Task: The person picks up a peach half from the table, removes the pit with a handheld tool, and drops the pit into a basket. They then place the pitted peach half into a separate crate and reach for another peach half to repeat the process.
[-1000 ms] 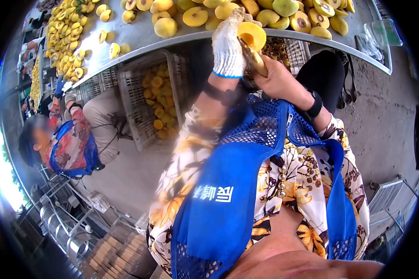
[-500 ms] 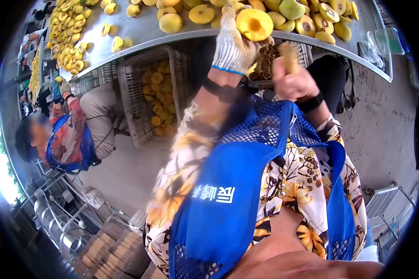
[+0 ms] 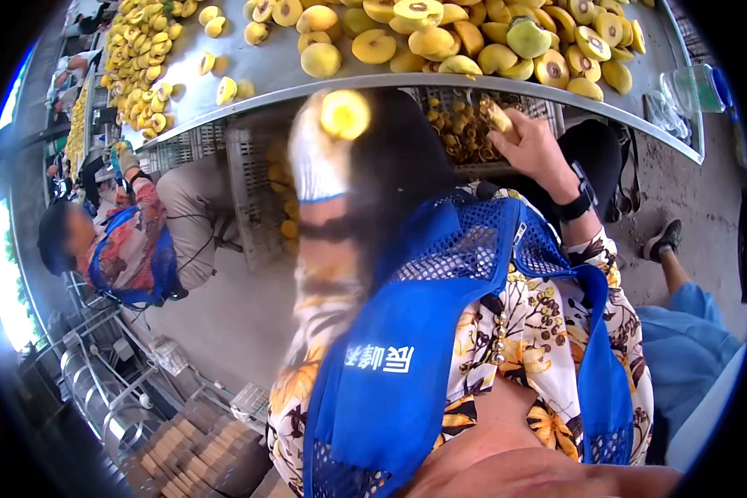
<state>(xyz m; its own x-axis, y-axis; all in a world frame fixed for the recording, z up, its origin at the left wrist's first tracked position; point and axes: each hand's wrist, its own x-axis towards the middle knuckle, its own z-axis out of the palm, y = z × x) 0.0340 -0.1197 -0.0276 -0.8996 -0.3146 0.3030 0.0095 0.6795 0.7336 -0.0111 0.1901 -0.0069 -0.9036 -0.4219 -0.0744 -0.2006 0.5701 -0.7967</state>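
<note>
My left hand [image 3: 314,153], in a white knit glove with a blue cuff edge, is smeared by motion. It holds a yellow peach half [image 3: 345,114] in front of the table edge, above the left crate's side. My right hand [image 3: 529,148] is bare and wears a dark wristband. Its fingers are closed on a short tool with a wooden-looking handle [image 3: 498,120]; the tool's working end is hard to make out. Beneath that hand, a crate [image 3: 544,108] contains brown pits and scraps [image 3: 461,133]. Halved peaches [image 3: 373,46] lie on the metal table beyond both hands.
A white crate [image 3: 245,178] with peach halves stands under the table [image 3: 282,93] at left. Another person [image 3: 129,249] sits farther left. At right are a clear plastic container [image 3: 693,90] and someone's leg in blue cloth [image 3: 693,328]. Stacked wooden blocks [image 3: 187,452] lie lower left.
My left hand has swung left and down from the table edge with the peach half. My right hand has lowered slightly with the tool. A person's leg has appeared at right.
</note>
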